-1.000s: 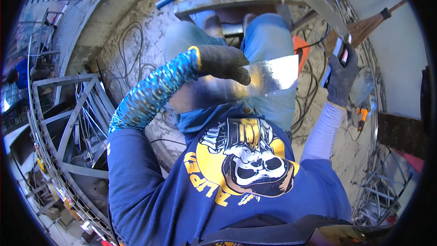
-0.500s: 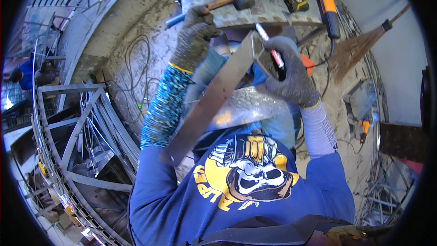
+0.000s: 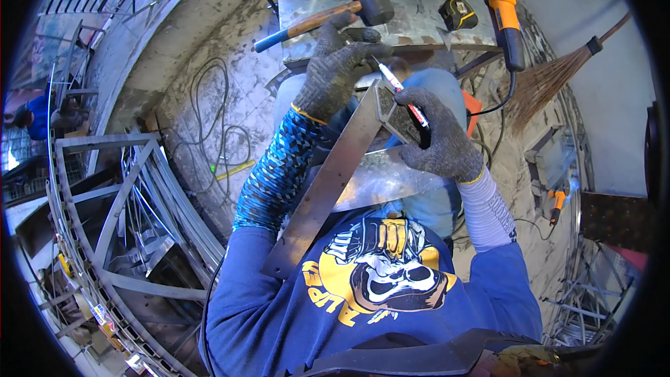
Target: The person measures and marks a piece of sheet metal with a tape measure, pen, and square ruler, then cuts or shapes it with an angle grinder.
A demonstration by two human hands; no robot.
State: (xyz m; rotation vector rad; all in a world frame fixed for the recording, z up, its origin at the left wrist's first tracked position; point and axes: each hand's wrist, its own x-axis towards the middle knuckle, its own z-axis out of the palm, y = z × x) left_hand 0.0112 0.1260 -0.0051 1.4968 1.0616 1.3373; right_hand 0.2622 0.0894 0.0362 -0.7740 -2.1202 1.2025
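My right hand (image 3: pixel 447 136), in a dark grey knit glove, is closed around a marker pen (image 3: pixel 405 94) with a white and red body, its thin dark tip pointing up and left. The same hand holds the angular frame end of a metal square (image 3: pixel 324 181), whose long flat blade slants down-left across my chest. My left hand (image 3: pixel 335 70), also gloved, is close to the pen tip with fingers stretched apart to the right; nothing shows in it. Below the blade a shiny sheet metal piece (image 3: pixel 391 178) lies across my lap.
On the metal-topped table (image 3: pixel 307 7) ahead lie a mallet (image 3: pixel 373 1), a tape measure (image 3: pixel 458 14) and an angle grinder (image 3: pixel 506 21). A broom (image 3: pixel 551 77) leans at the right. Metal frames (image 3: pixel 112 237) and strips stand at left; a cable (image 3: pixel 223 112) coils on the floor.
My left hand has come down and right from beside the mallet's handle, its fingers spreading. The square and marker pen have shifted slightly lower and nearer to me.
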